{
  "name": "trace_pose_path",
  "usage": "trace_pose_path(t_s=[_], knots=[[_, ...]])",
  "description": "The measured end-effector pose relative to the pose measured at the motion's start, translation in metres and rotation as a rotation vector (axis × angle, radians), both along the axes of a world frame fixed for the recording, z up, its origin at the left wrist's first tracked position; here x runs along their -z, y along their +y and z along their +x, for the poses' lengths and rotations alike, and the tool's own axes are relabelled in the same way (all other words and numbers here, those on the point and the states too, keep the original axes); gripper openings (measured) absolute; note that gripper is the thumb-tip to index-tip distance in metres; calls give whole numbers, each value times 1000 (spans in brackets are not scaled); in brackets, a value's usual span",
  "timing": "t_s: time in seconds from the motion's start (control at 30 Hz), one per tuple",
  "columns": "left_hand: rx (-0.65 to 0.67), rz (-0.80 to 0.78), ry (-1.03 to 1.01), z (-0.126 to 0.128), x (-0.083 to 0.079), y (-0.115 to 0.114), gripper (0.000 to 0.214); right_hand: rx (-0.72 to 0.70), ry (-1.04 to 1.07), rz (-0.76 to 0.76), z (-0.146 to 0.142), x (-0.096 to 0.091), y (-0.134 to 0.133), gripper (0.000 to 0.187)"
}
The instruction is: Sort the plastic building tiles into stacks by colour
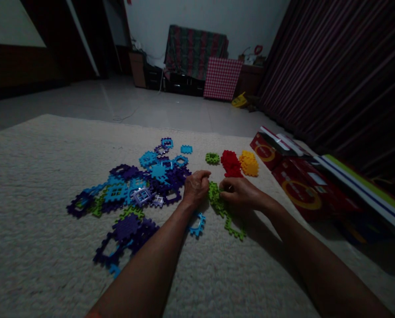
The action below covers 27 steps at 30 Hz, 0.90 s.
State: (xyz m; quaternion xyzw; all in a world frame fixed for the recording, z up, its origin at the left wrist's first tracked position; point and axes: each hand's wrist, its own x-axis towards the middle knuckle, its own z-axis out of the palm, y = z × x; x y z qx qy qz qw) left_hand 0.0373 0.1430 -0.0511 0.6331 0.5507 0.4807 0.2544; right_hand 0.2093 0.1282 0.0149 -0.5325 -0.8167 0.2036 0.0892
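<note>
My left hand [196, 189] is closed, its fingers curled and pointing right, just left of a heap of green interlocking toy tiles [216, 196]. What it holds, if anything, is hidden. On the heap's right side my right hand [240, 193] has its fingers bent into a pinch, the tips at the edge of the green tiles. Whether a tile is between them is too dark to tell. A green open-frame tile [229, 226] lies at the near end of the heap. Below my left wrist rests a light blue frame tile [201, 224].
A mixed pile of purple and blue tiles [127, 227] spreads to the left. Beyond my hands lie a green tile [212, 158], red tiles [231, 162] and yellow tiles [249, 163]. Dark red boxes [303, 187] stand on the right. A cream carpet [45, 247] lies underneath.
</note>
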Motion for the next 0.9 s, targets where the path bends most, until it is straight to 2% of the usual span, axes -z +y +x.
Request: trace_pose_path(t_s=[0.1, 0.27, 0.37, 0.5, 0.67, 0.8, 0.9], knots=[[8, 10, 4, 1, 2, 1, 32, 98, -17, 86, 9, -12, 0, 7], [2, 10, 22, 0, 4, 2, 31, 148, -309, 254, 17, -16, -5, 4], [-6, 3, 27, 0, 3, 1, 31, 61, -404, 195, 21, -10, -7, 9], [-13, 6, 31, 1, 0, 0, 31, -66, -363, 27, 31, -15, -10, 24], [-11, 1, 32, 0, 0, -1, 31, -69, -283, -4, 36, -14, -9, 32], [-9, 3, 21, 0, 3, 0, 31, -80, -267, -4, 34, -1, -5, 31], [-7, 8, 18, 0, 4, 0, 30, -74, -277, -4, 34, -2, -5, 26]])
